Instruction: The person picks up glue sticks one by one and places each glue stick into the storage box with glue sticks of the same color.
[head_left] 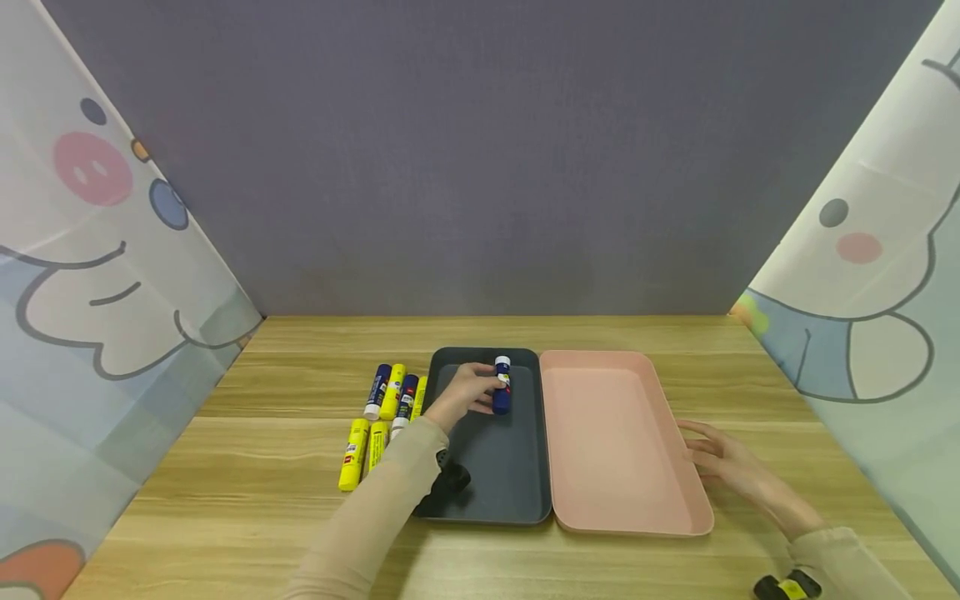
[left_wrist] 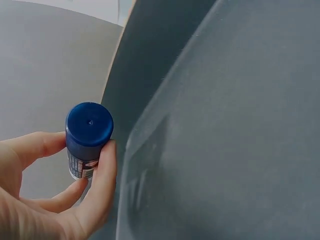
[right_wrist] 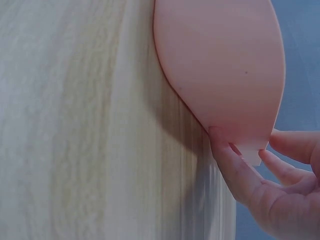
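Blue glue stick [head_left: 502,397], 1 o'clock in dark tray [head_left: 510,475], pinched by left hand [head_left: 467,388]; from here, base contact unclear. Keep it level, release when settled. Right hand [head_left: 726,461], fingers spread, touches pink tray [head_left: 611,446], 3 o'clock.

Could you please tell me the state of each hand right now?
Left hand: closed, pinching a blue glue stick.
Right hand: open, touching the right side of the pink tray.
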